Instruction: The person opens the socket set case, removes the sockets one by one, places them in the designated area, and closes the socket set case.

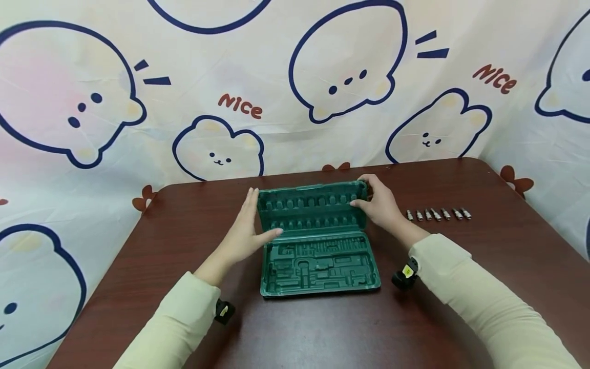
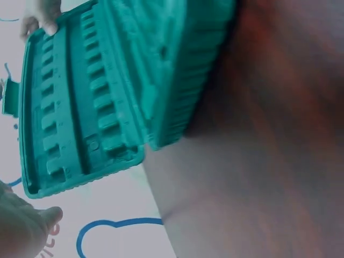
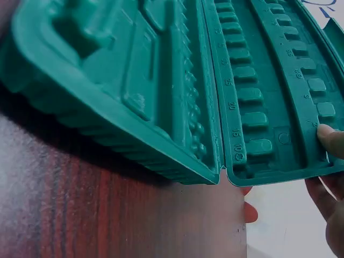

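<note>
A green plastic tool case (image 1: 320, 264) lies opened on the table, its moulded recesses holding no tools. Its lid (image 1: 313, 212) stands up at the back, hinged to the base. My right hand (image 1: 380, 202) grips the lid's right end, thumb on the inner face and fingers behind it, as the right wrist view also shows. At the lid's left end is my left hand (image 1: 241, 233), fingers straight along the edge and thumb stretched out toward the front. In the left wrist view, the left thumb (image 2: 49, 216) is apart from the lid's corner.
Several small metal sockets or bits (image 1: 438, 214) lie in a row to the right of the case, near my right forearm. The dark red-brown table (image 1: 313, 333) reaches back to a printed cloth backdrop (image 1: 276, 61).
</note>
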The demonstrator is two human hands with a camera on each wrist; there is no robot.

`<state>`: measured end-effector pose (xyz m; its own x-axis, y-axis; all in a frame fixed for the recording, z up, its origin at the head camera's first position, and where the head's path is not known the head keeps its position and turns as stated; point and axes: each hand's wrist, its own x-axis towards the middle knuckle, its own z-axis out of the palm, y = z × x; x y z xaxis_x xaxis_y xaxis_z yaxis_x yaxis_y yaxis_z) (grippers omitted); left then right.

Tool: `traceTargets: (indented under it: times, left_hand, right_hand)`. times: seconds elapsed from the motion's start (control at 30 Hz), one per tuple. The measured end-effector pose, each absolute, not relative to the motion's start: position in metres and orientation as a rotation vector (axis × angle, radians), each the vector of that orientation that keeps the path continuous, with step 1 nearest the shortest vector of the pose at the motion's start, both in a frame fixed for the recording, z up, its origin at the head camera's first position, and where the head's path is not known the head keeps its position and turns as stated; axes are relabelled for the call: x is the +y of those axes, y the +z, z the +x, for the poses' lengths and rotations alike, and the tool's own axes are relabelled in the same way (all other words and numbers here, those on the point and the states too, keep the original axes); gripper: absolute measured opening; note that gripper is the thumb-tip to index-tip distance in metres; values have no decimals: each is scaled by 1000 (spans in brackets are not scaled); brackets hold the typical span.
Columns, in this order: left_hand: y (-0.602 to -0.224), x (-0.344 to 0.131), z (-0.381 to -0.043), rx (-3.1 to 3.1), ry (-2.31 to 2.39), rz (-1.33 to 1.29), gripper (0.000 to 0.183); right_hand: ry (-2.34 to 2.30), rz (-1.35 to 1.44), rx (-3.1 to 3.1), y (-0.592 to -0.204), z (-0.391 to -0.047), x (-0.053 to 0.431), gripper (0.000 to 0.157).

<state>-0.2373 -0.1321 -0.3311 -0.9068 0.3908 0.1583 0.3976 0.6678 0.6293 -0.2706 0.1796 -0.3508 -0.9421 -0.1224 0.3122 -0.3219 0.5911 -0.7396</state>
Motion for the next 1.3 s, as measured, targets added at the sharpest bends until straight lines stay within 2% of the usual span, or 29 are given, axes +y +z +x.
traceTargets:
  times: [0.13,0.33,0.47,0.77,0.87,1.1,1.3]
  left_hand:
    - [-324,-136,-240,-2827,-1158,-646,86]
    - [-320,-142,-238,-2762,-1303,-614,55]
    - [-320,-146,-235,-2711,-1373,-602,43]
    - [-328,-153,-220,-2728,-1477,-793,19]
    - [-331,-158,-213,-2767,-1445,-942,18]
    - [-347,-153,-196,-2916,-986,-1221,43]
    - [-365,-147,-184,-2926,-641,-1275,39]
  right_hand:
    - [1205,498,-2545,-351,-265,178,42]
    - [1117,591,-2528,-351,-252,179,39]
    - [1023,657,-2541,-350,-243,178,35]
    - [1107,927,-2522,-351,-218,191,26]
    - [1138,1028,-2569,-353,-210,198,27]
    - [980,1226,-2586,-369,-193,202,27]
    - [835,1321,-2609,-382,-182,201,28]
